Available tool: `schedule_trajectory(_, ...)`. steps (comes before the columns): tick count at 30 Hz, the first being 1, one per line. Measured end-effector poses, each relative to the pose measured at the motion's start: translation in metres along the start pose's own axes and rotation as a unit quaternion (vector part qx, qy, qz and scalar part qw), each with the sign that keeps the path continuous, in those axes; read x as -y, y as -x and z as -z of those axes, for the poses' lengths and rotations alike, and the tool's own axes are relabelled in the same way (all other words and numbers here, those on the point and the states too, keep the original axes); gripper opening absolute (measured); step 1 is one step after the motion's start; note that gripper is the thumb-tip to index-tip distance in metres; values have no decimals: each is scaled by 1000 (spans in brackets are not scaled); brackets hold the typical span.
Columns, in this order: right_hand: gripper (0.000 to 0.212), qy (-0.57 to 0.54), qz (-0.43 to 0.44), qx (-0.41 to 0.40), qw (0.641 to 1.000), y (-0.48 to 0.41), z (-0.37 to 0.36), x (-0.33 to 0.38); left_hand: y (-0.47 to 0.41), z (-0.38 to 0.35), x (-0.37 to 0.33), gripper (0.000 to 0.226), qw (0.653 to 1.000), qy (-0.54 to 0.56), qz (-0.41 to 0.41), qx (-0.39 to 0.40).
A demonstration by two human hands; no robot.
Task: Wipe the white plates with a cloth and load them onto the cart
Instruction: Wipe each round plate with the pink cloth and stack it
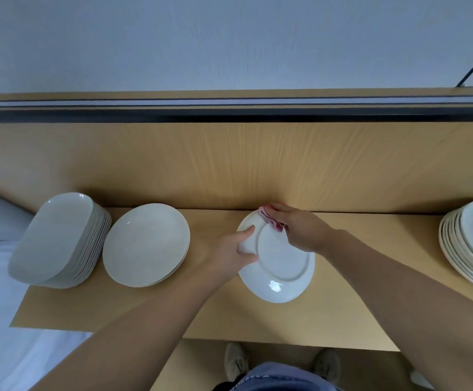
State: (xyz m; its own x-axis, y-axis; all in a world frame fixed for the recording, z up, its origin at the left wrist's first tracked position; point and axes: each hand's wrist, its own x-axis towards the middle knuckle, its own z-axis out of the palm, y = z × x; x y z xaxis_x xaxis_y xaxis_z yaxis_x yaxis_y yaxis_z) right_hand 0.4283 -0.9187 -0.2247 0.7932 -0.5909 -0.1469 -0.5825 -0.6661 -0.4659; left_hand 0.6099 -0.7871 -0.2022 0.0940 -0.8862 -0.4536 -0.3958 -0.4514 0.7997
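A white round plate (281, 266) is held underside up above the wooden shelf, its foot ring showing. My left hand (233, 253) grips its left rim, thumb on top. My right hand (300, 230) holds a pink-red cloth (270, 220) and presses it on the plate's far rim. No cart is in view.
On the wooden shelf (215, 311) a stack of white rectangular dishes (57, 241) stands at the left, with a stack of round plates (145, 245) beside it. Another stack of white plates (472, 244) sits at the right edge. A wooden back panel (229, 165) rises behind.
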Motion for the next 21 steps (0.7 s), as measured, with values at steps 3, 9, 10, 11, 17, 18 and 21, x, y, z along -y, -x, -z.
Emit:
schedule_trajectory(3, 66, -21, -59, 4, 998, 7, -9, -10, 1, 0, 3, 70, 1000, -6, 5, 0)
schedule_trajectory(9, 52, -76, -156, -46, 984, 37, -32, -23, 3, 2, 8, 70, 1000, -15, 17, -3)
schedule_trajectory(10, 49, -98, -174, -55, 978, 43, -35, -22, 3, 2, 8, 70, 1000, -17, 17, -3)
schedule_trajectory(11, 46, -114, -183, -67, 974, 47, -37, -22, 3, 2, 8, 71, 1000, -19, 17, 0)
schedule_trajectory(17, 46, -180, -133, -52, 973, 41, -30, -33, -3, -2, 1, 72, 997, -52, 20, 46)
schedule_trajectory(18, 49, -181, -122, -43, 975, 37, -28, -34, -5, -3, 0, 77, 996, -62, 21, 57)
schedule_trajectory(21, 59, -161, -106, 3, 981, 23, -19, -39, -12, -6, -4, 88, 993, -76, 31, 85)
